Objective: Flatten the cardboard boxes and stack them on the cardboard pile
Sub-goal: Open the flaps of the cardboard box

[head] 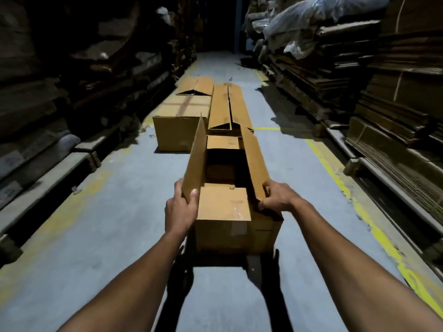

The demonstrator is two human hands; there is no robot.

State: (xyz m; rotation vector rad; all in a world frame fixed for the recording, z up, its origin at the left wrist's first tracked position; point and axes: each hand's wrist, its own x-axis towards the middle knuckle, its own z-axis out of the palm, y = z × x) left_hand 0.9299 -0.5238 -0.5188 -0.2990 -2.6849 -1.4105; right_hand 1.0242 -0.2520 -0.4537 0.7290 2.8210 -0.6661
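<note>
A long brown cardboard box (230, 228) stands on the grey floor in front of me, its top open. My left hand (181, 209) grips the near end of the tall left flap (196, 159), which stands upright. My right hand (275, 196) grips the near end of the right flap (254, 161), which leans outward. The short near flap (223, 203) lies flat over the opening. The box's inside is dark. Stacks of flattened cardboard (395, 97) line the right side of the aisle.
Beyond it lie another long box (227, 106) with loose top flaps, a squat taped box (178, 125) to the left, and a smaller open box (196, 86) behind that. Dark cardboard stacks (72, 80) fill the left. Yellow floor lines (335, 178) mark the aisle.
</note>
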